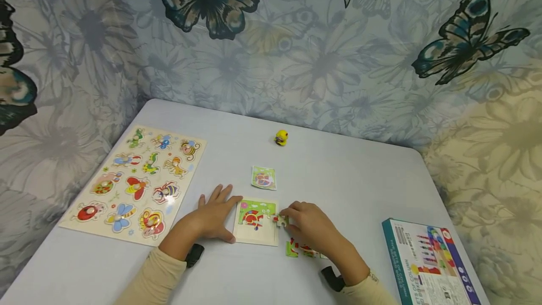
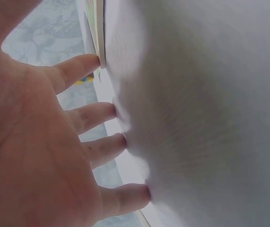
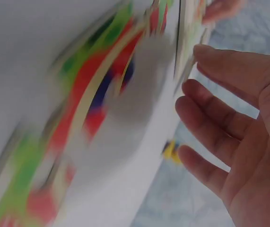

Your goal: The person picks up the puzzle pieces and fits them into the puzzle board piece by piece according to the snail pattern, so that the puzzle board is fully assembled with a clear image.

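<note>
A small square wooden puzzle board (image 1: 256, 236) lies mid-table, its upper part filled with joined pieces showing a red figure on green. My left hand (image 1: 213, 218) rests spread at its left side, index fingertip at the upper corner and thumb near the lower one. In the left wrist view the straight fingers (image 2: 99, 116) press on the tabletop. At the board's right edge my right hand (image 1: 315, 225) pinches a puzzle piece (image 1: 280, 220) between thumb and fingertips. Several loose puzzle pieces (image 1: 292, 248) lie below the right hand, partly covered by it; they look blurred in the right wrist view.
A small picture card (image 1: 264, 178) lies behind the board, with a yellow toy duck (image 1: 281, 138) farther back. On the left is a large insect puzzle board (image 1: 135, 182). A flat box (image 1: 436, 262) sits at the right front. A butterfly-patterned wall (image 1: 275, 74) borders the table.
</note>
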`<state>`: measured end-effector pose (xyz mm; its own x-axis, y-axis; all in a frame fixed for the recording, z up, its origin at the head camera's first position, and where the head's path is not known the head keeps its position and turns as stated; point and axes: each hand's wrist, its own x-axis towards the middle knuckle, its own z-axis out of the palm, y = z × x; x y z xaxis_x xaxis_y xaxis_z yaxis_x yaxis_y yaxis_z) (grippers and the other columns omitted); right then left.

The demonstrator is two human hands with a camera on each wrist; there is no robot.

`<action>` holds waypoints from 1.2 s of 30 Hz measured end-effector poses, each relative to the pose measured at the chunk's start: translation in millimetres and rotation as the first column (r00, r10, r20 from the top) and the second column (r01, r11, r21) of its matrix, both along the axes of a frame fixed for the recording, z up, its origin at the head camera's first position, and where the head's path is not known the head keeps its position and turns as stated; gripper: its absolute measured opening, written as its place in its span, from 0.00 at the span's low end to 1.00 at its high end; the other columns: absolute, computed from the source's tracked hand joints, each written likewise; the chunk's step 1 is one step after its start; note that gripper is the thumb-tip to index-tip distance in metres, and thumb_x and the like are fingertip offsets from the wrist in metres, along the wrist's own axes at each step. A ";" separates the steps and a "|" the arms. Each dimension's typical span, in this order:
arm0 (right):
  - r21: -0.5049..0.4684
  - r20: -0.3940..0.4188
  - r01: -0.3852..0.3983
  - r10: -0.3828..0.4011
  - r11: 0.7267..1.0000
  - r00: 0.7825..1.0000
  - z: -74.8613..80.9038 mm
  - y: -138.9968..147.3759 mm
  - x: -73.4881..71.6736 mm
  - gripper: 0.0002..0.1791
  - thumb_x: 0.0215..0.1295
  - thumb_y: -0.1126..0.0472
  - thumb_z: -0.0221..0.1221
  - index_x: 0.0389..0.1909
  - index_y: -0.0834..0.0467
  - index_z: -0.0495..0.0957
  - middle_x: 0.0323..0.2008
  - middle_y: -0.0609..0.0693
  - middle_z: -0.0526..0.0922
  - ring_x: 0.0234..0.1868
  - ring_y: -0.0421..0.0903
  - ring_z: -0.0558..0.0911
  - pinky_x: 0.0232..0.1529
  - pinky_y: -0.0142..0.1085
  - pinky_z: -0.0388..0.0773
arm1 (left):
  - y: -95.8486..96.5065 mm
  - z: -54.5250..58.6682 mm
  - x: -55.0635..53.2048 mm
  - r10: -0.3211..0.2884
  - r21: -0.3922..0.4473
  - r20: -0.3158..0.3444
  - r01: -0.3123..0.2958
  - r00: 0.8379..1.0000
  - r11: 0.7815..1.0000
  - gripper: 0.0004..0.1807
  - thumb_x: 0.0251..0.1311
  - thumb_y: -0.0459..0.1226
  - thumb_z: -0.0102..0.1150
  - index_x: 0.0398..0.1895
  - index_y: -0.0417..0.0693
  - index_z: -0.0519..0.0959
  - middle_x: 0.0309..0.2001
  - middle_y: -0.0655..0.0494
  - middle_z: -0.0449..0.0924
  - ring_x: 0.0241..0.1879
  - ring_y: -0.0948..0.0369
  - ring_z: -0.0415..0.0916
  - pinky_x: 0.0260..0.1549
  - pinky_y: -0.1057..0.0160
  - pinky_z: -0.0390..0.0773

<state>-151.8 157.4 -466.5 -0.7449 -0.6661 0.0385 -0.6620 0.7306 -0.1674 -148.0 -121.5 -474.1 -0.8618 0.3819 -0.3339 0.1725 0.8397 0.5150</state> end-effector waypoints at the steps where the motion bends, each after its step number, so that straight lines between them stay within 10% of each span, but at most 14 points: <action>1: -0.003 0.002 -0.030 0.030 1.000 1.000 -0.8 -5.3 -1.3 0.14 0.56 0.59 0.69 0.44 0.52 0.84 0.40 0.45 0.83 0.40 0.42 0.81 0.47 0.40 0.79 | 0.1 -0.6 -0.1 0.001 -0.002 -0.002 -0.001 1.000 1.000 0.55 0.34 0.47 0.81 0.71 0.50 0.63 0.76 0.40 0.45 0.75 0.39 0.36 0.61 0.24 0.41; 36: 0.075 -0.018 -0.033 0.035 0.997 0.999 -3.7 -32.7 2.4 0.12 0.58 0.58 0.68 0.44 0.50 0.86 0.38 0.44 0.84 0.41 0.42 0.81 0.51 0.42 0.77 | 2.3 0.0 -0.1 -0.003 -0.032 -0.014 0.002 1.000 1.000 0.55 0.34 0.47 0.81 0.70 0.50 0.64 0.76 0.40 0.46 0.75 0.39 0.37 0.62 0.24 0.43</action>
